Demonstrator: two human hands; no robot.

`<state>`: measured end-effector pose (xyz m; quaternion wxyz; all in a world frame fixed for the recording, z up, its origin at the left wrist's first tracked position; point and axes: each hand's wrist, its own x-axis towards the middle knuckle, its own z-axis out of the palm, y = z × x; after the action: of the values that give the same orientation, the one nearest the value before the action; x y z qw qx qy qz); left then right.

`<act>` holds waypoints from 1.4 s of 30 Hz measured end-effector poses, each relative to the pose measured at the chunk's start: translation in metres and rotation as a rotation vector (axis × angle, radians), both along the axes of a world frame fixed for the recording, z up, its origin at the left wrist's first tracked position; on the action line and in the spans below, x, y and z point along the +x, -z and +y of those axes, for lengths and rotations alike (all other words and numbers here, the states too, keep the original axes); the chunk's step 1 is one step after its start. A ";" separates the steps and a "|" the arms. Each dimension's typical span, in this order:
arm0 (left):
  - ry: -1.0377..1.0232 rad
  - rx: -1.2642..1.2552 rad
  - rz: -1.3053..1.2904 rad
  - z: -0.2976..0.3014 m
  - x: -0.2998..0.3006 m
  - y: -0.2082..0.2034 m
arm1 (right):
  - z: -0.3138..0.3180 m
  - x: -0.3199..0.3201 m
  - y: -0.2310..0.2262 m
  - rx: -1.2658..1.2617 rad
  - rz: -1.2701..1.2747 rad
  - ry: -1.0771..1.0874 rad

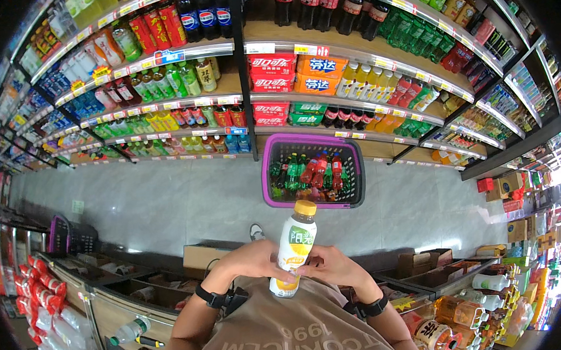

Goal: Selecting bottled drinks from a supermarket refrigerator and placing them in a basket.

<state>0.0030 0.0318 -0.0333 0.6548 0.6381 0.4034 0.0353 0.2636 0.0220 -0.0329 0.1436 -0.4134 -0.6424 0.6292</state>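
A white drink bottle (pixel 294 245) with a yellow cap and a green and yellow label stands nearly upright in front of my chest. My left hand (pixel 258 260) is closed round its lower left side, the thumb across the front. From the other side my right hand (pixel 322 263) grips the same bottle with bent fingers. Part of the fingers of both hands is hidden behind the bottle. Beyond it on the floor sits a black basket with a purple rim (pixel 267 176), holding several green and red-labelled drink bottles (pixel 319 169).
Shelves of bottles, cans and drink packs (pixel 325 68) line the far side. Another dark purple-rimmed basket (pixel 70 236) rests on the floor at left. Display bins (pixel 424 270) and large bottles (pixel 459 312) flank me at right, with red-capped packs (pixel 41 289) at left. Grey tiled floor (pixel 184 195) runs between.
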 end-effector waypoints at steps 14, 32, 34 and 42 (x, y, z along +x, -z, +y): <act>-0.024 0.000 -0.062 -0.005 0.006 0.004 | -0.003 0.005 0.008 -0.008 0.028 -0.005; -0.049 -0.020 -0.073 -0.008 -0.001 0.008 | -0.003 -0.001 0.008 -0.083 0.033 -0.028; -0.045 -0.019 -0.077 -0.007 0.000 0.005 | -0.002 0.000 0.009 -0.071 0.029 -0.035; -0.059 -0.011 -0.111 -0.010 0.001 0.013 | -0.003 -0.001 0.008 -0.047 0.050 -0.001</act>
<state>0.0044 0.0217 -0.0459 0.6783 0.6194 0.3855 0.0875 0.2629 0.0187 -0.0410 0.1496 -0.4005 -0.6238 0.6543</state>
